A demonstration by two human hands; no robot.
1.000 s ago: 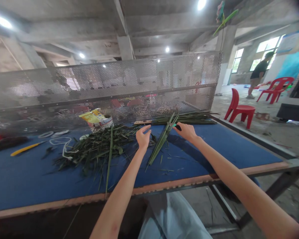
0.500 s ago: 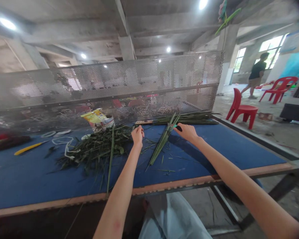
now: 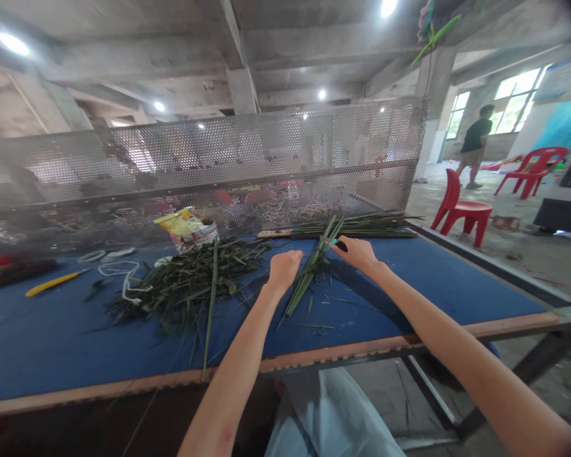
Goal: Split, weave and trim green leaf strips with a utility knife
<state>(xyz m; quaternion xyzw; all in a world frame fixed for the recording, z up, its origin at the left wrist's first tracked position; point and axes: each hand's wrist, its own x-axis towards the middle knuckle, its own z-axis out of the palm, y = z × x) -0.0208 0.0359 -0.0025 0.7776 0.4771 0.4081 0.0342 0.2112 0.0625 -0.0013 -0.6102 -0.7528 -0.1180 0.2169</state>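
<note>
A bundle of long green leaf strips (image 3: 309, 274) lies slanted on the blue table top (image 3: 52, 349). My left hand (image 3: 283, 270) is closed on the middle of that bundle. My right hand (image 3: 359, 252) is closed round a small tool with a teal and black handle (image 3: 337, 242) and rests against the bundle's upper part. A loose heap of cut green leaves (image 3: 190, 279) lies to the left of my left hand. One long single stalk (image 3: 210, 304) runs from the heap toward the table's front edge.
A perforated metal screen (image 3: 219, 165) stands along the table's far side, with more long stalks (image 3: 361, 225) laid at its foot. A yellow packet (image 3: 181, 228), white cord (image 3: 118, 273) and yellow tool (image 3: 52, 282) lie at left. Red chairs (image 3: 459, 206) and a walking person (image 3: 473, 146) are at right.
My left hand moved right from the leaf heap and closed on the slanted bundle. My right hand stayed in place. The person in the background walked left.
</note>
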